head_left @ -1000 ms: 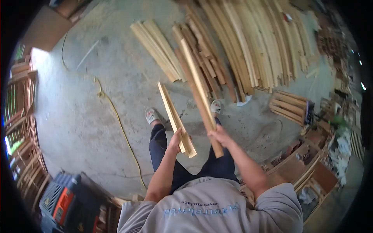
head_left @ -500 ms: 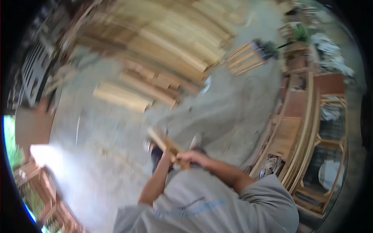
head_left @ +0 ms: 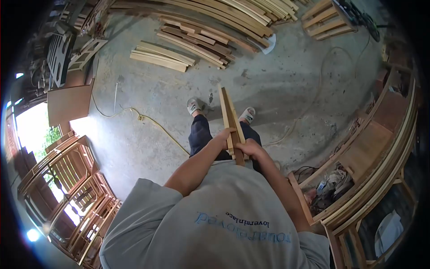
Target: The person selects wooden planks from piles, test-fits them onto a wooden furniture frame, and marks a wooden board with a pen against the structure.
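Note:
Several narrow wooden strips (head_left: 231, 112) are bunched together in front of my waist, their far ends pointing away from me over the floor. My left hand (head_left: 226, 137) wraps around the left side of the bunch. On the other side my right hand (head_left: 250, 148) grips the strips near their close end, slightly nearer my body. A darker brown piece (head_left: 239, 157) shows at that end, against my shirt. My fingers partly hide how the strips lie against one another.
Stacked boards (head_left: 195, 42) lie on the concrete floor ahead, with a short pale stack (head_left: 161, 57) nearest. A yellow hose (head_left: 156, 125) crosses the floor at left. Wooden chair frames (head_left: 74, 179) stand at lower left. Long curved wooden pieces (head_left: 380, 179) line the right. A slatted crate (head_left: 327, 20) sits far right.
My view has swung, so the board stacks sit higher in the picture and the chair frames show more fully. Both hands still hold the strips, which now point more directly away from me.

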